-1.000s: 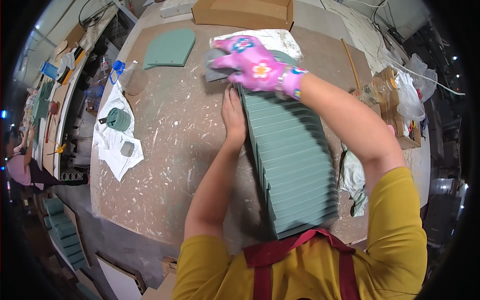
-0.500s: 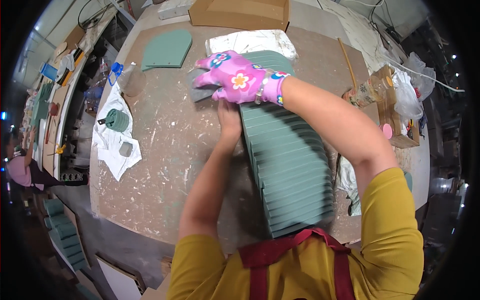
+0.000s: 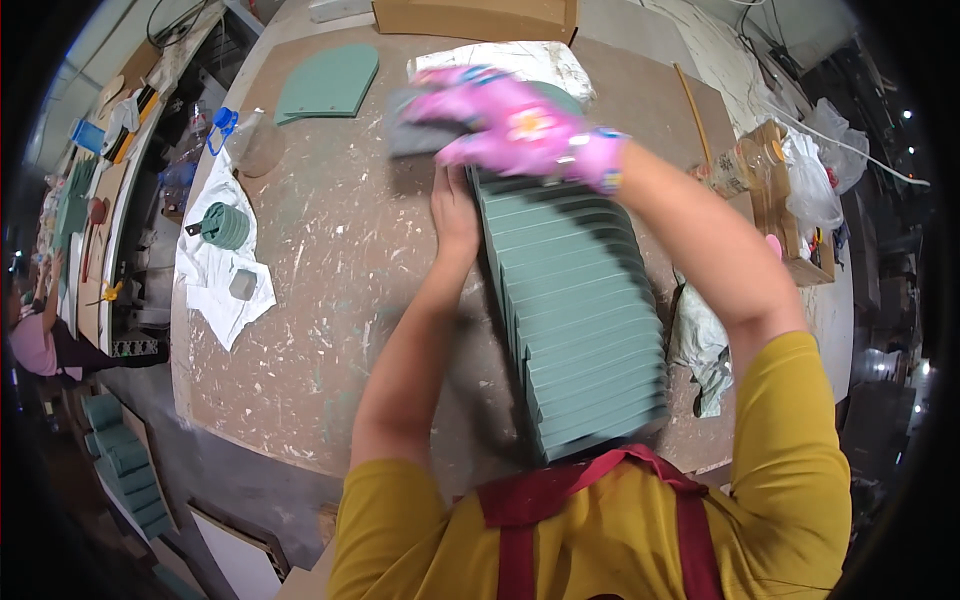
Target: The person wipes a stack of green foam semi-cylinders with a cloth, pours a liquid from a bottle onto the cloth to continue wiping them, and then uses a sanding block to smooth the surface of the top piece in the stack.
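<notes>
A long row of green curved-edged panels (image 3: 575, 290) stands packed together on the table in front of me. My right hand (image 3: 520, 125), in a pink flowered glove and blurred, is closed on a grey sanding pad (image 3: 420, 130) over the far end of the row. The pad juts out past the row's left side. My bare left hand (image 3: 456, 210) lies against the left side of the panels just below the glove, its fingers stretched forward. Part of its fingertips is hidden under the glove.
A loose green panel (image 3: 328, 82) lies at the far left. A white cloth (image 3: 225, 290) carries a green roll (image 3: 225, 227). Behind the row are a white wrapped block (image 3: 560, 65) and a cardboard box (image 3: 480, 18). A wooden crate (image 3: 770, 200) stands at right; a person (image 3: 40, 335) works far left.
My gloved right hand has shifted slightly to the right and nearer, tilting with the sanding pad. My left hand stays at the panels' side. The view has shifted a little.
</notes>
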Demonstrator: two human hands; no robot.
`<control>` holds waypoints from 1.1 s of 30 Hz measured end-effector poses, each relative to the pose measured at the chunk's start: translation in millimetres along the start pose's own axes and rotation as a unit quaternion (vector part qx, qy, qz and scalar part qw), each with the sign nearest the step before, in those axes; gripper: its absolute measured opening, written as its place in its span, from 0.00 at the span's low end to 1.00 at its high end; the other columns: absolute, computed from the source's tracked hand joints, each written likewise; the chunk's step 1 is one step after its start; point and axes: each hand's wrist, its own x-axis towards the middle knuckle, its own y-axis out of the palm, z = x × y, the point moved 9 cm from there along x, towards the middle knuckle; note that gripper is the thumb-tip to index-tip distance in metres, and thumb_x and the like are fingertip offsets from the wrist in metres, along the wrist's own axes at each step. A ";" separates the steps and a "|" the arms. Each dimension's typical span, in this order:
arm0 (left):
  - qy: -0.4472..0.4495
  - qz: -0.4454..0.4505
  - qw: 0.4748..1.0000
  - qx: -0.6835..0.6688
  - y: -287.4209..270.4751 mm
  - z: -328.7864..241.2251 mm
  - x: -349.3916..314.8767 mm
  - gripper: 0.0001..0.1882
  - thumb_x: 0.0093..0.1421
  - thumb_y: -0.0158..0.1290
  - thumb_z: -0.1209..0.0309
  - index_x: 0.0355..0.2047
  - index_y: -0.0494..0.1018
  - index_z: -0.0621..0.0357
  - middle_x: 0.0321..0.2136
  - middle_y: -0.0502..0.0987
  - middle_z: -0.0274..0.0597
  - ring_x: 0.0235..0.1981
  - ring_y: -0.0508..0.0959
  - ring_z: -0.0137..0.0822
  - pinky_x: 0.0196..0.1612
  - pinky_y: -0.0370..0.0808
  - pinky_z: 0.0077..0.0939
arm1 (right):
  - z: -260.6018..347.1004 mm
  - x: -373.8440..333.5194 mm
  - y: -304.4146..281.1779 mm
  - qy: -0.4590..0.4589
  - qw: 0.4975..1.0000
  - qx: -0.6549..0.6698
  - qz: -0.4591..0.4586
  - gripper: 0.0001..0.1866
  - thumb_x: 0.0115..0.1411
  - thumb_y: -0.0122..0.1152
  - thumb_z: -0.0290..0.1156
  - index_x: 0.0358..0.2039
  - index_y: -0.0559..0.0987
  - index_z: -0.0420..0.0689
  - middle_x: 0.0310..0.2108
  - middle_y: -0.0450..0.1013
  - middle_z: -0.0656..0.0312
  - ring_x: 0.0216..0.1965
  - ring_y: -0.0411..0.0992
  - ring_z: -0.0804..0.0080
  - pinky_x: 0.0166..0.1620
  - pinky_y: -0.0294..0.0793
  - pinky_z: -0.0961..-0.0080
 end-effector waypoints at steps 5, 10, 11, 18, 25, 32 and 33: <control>0.047 -0.021 0.997 0.061 -10.3 -16.7 -0.7 0.25 0.69 0.34 0.58 0.56 0.62 0.66 0.51 0.68 0.59 0.53 0.67 0.50 0.56 0.61 0.36 | -14.7 -105.2 -78.2 0.103 0.989 -0.108 0.014 0.29 0.55 0.58 0.50 0.53 0.72 0.47 0.61 0.58 0.49 0.59 0.60 0.49 0.60 0.60 0.58; -0.113 0.024 0.993 -0.039 -45.7 -21.7 -57.6 0.32 0.67 0.35 0.54 0.64 0.47 0.63 0.62 0.55 0.51 0.62 0.57 0.42 0.62 0.55 0.35 | 12.9 -172.2 -84.5 0.178 0.976 -0.112 0.055 0.26 0.53 0.60 0.42 0.52 0.73 0.46 0.61 0.59 0.51 0.60 0.59 0.51 0.62 0.56 0.60; -0.118 0.049 0.991 -0.040 -57.6 -31.4 -79.5 0.37 0.66 0.34 0.47 0.65 0.44 0.59 0.64 0.53 0.48 0.63 0.55 0.41 0.62 0.55 0.37 | 15.6 -188.3 -87.7 0.200 0.976 -0.082 0.025 0.26 0.53 0.60 0.41 0.52 0.73 0.46 0.61 0.59 0.51 0.59 0.59 0.51 0.62 0.56 0.60; -0.049 0.266 0.963 0.009 -56.7 -115.1 -244.6 0.58 0.51 0.57 0.43 0.66 0.35 0.62 0.66 0.44 0.53 0.67 0.47 0.46 0.63 0.54 0.41 | 36.5 -167.4 -40.7 0.161 0.976 -0.145 0.027 0.26 0.53 0.59 0.43 0.52 0.73 0.49 0.60 0.60 0.50 0.59 0.59 0.49 0.61 0.56 0.57; -0.085 0.294 0.948 0.093 -18.4 -99.3 -285.2 0.60 0.41 0.66 0.66 0.65 0.37 0.65 0.66 0.39 0.61 0.67 0.41 0.54 0.66 0.43 0.40 | 110.8 -58.9 47.5 -0.015 0.985 -0.111 0.130 0.27 0.52 0.58 0.42 0.53 0.70 0.50 0.54 0.65 0.48 0.57 0.62 0.52 0.59 0.58 0.56; -0.070 0.284 0.954 0.058 -13.3 -101.3 -286.1 0.56 0.44 0.64 0.71 0.64 0.36 0.69 0.65 0.40 0.62 0.67 0.43 0.55 0.66 0.43 0.39 | 71.9 -260.9 -95.8 0.369 0.917 0.039 -0.146 0.41 0.52 0.57 0.57 0.60 0.64 0.43 0.59 0.60 0.48 0.60 0.60 0.57 0.60 0.60 0.65; -0.087 0.261 0.959 0.065 -19.6 -101.5 -284.8 0.56 0.44 0.64 0.71 0.64 0.36 0.69 0.65 0.42 0.63 0.66 0.45 0.55 0.66 0.45 0.39 | 79.5 -299.4 -97.0 0.412 0.896 0.042 -0.159 0.40 0.52 0.59 0.56 0.59 0.65 0.43 0.61 0.58 0.48 0.62 0.57 0.56 0.62 0.57 0.65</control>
